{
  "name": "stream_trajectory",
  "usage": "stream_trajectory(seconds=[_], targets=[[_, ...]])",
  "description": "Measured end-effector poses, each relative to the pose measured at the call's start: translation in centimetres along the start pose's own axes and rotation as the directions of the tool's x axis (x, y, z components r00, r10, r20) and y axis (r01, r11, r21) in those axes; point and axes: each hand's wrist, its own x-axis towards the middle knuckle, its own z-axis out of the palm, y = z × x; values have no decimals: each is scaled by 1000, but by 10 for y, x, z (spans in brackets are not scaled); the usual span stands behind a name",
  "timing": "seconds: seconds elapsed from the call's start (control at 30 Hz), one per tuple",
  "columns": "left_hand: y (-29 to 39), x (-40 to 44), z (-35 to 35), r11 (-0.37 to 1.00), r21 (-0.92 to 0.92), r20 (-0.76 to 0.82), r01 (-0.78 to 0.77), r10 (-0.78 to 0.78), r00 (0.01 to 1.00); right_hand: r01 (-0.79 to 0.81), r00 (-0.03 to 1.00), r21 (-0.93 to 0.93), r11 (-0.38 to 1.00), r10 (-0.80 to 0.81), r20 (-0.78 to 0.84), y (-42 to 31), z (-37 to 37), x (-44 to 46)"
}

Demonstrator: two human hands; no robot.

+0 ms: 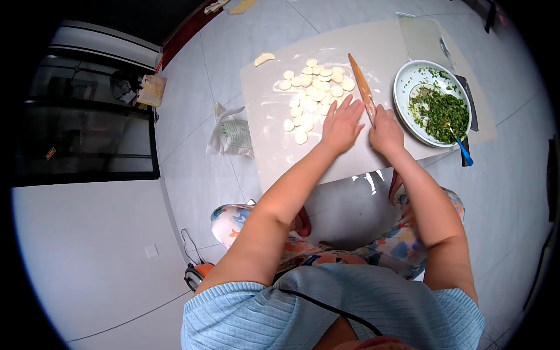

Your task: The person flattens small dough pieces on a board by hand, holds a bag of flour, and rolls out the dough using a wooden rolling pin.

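My right hand (386,133) is closed round the near end of a tapered wooden rolling pin (361,81), which points away across the table. Beside it my left hand (343,125) lies palm down with fingers stretched out, at the edge of a spread of small round dough pieces (318,93). Whatever lies beneath the left palm is hidden. The dough pieces are pale, floured and flattened, some overlapping. One folded dumpling (264,59) rests apart at the far left of the table.
To the right stands a white bowl (398,105) of chopped green filling with a blue-handled spoon (464,150). A dark flat object (470,105) lies partly under the bowl. A white bag (230,131) is by the table's left edge (252,122). My knees are below the near edge.
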Motion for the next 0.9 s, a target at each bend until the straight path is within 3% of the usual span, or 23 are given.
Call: stream_trajectory(seconds=[0.13, 0.4, 0.57, 0.63, 0.8, 0.87, 0.9], targets=[[-25, -36, -24, 994, 84, 69, -68, 62, 996, -142, 986, 150, 978, 126, 111, 12, 10, 21], [-87, -59, -55, 978, 199, 81, -63, 47, 996, -138, 987, 357, 924, 100, 122, 2, -7, 15], [-102, -44, -54, 984, 174, 24, -40, 36, 999, -141, 990, 472, 870, 124, 68, 3, -18, 18], [-93, -26, -47, 994, 81, -43, 77, -73, 996, -60, 992, 560, 826, 112, -59, 2, -23, 16], [-75, 60, -30, 977, 16, -90, 212, -209, 974, -51, 987, 649, 759, 138, -84, -2, -38, 19], [-73, 91, -24, 937, 56, 39, 345, -347, 937, -23, 981, 673, 739, 146, -126, 1, -39, 23], [-69, 99, -18, 938, 56, 37, 343, -345, 938, -48, 986, 709, 703, 148, -80, 3, -40, 25]])
